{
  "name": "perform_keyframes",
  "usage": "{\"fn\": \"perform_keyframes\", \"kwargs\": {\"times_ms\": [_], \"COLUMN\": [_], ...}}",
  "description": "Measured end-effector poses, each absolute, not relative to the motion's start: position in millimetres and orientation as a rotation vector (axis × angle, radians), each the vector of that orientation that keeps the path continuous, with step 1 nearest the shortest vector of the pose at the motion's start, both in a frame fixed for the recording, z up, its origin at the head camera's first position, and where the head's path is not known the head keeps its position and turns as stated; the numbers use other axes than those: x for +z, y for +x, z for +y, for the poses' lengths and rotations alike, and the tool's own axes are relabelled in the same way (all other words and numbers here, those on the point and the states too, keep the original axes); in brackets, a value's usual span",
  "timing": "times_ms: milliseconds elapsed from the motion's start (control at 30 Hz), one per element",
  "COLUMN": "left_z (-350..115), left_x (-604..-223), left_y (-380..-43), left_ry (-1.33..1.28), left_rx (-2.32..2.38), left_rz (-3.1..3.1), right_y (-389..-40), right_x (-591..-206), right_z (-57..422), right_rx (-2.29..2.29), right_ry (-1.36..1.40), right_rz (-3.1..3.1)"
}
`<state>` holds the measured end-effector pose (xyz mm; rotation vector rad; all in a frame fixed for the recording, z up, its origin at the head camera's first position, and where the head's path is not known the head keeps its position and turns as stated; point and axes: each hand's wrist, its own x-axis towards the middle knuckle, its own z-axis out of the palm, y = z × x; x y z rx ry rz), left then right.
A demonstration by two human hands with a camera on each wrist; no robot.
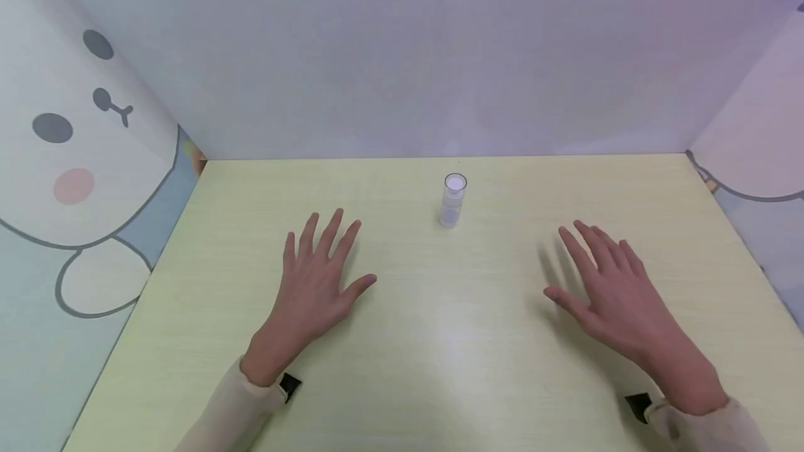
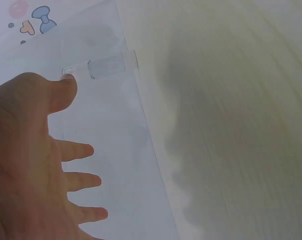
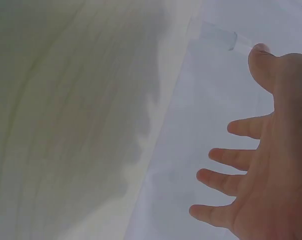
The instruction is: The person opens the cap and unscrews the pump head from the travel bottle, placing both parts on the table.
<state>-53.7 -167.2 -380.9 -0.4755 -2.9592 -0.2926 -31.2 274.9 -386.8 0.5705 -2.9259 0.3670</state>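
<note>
A small clear cylinder [image 1: 453,201], like a glass or a vial with a round open rim, stands upright on the table towards the back. A line crosses it partway up; whether that is liquid, I cannot tell. To its left and nearer the front is my left hand [image 1: 314,298], palm down, fingers spread and holding nothing. My right hand [image 1: 618,302] is on the other side with its fingers extended, casting a shadow on the table. Neither hand touches the cylinder. Both wrist views show it beyond the thumb, the left one [image 2: 106,66] and the right one [image 3: 218,36] alike.
The pale wood-grain table [image 1: 440,354] meets a plain light wall [image 1: 402,54] at its back edge. Side panels printed with cartoon animals stand at the left [image 1: 75,215] and right [image 1: 760,131]. A small black piece [image 1: 289,386] sits at the left cuff, another [image 1: 639,407] at the right.
</note>
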Motion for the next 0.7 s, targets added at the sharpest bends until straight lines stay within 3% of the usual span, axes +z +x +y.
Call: {"fn": "perform_keyframes", "kwargs": {"times_ms": [700], "left_z": [-156.5], "left_x": [-374.2], "left_y": [-62.8], "left_ry": [-0.527], "left_rx": [-0.426], "left_rz": [-2.789], "right_y": [-43.2], "right_x": [-393.1], "right_z": [248.3], "right_rx": [0.743], "right_ry": [0.611], "right_rz": [-2.773]}}
